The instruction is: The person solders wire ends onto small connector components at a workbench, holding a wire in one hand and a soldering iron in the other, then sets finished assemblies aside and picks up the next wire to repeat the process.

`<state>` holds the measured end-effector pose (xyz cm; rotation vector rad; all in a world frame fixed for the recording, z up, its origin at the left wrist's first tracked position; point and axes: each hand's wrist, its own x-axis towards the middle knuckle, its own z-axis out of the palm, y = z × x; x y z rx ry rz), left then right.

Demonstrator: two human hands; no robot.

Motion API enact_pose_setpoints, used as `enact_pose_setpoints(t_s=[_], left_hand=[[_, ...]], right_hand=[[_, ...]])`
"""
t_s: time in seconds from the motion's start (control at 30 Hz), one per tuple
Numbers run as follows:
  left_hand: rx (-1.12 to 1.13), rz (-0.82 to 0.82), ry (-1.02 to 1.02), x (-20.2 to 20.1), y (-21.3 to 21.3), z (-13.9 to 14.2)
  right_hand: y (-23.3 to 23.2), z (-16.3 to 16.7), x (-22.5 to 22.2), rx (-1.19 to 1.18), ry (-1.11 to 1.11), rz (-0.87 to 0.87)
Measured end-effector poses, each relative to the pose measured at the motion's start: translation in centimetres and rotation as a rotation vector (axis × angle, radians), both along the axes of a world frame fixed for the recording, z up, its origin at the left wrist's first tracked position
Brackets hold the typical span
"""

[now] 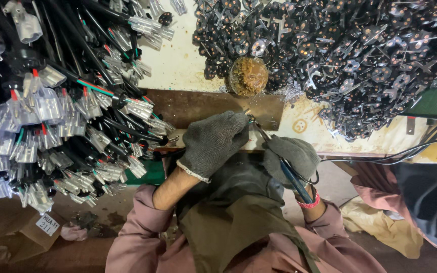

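My left hand [211,141] wears a grey knit glove and pinches a small metal part against the edge of the brown metal plate [198,106]. My right hand [292,156], also in a grey glove, grips a thin tool with a blue handle [293,178]. The tool's tip reaches up to the part at my left fingertips. A red band sits on my right wrist. Both hands meet at the bench's front edge, over my lap.
A big bundle of black cables with clear-sleeved plug ends [51,111] hangs at the left. A heap of small black round plug inserts with metal blades [350,55] covers the bench at the top right. A round rusty-brown lump [248,76] sits by the plate. A cardboard box [11,235] is lower left.
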<state>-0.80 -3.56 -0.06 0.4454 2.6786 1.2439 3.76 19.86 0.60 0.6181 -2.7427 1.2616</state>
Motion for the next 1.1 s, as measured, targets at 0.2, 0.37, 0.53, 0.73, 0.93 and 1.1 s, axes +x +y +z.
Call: enact_pose_setpoints(t_s=[0.2, 0.37, 0.53, 0.73, 0.93, 1.1], left_hand=[[-0.002, 0.000, 0.012, -0.1, -0.1, -0.2], [0.058, -0.001, 0.037, 0.1, -0.2, -0.5], [0.024, -0.013, -0.027, 0.1, -0.2, -0.5], [0.027, -0.013, -0.088, -0.2, -0.2, -0.1], [0.056, 0.016, -0.050, -0.1, -0.2, 0.0], [0.044, -0.006, -0.056, -0.1, -0.2, -0.2]], right_hand=[[0.2, -0.7, 0.7, 0.043, -0.002, -0.026], [-0.2, -0.4, 0.3, 0.094, 0.004, -0.059], [-0.4, 0.7, -1.8, 0.000, -0.261, 0.100], [-0.7, 0.3, -2.5, -0.208, -0.179, 0.081], [-0.7, 0.1, -1.2, -0.125, -0.086, 0.015], [-0.5, 0.0, -1.2, -0.110, -0.086, 0.012]])
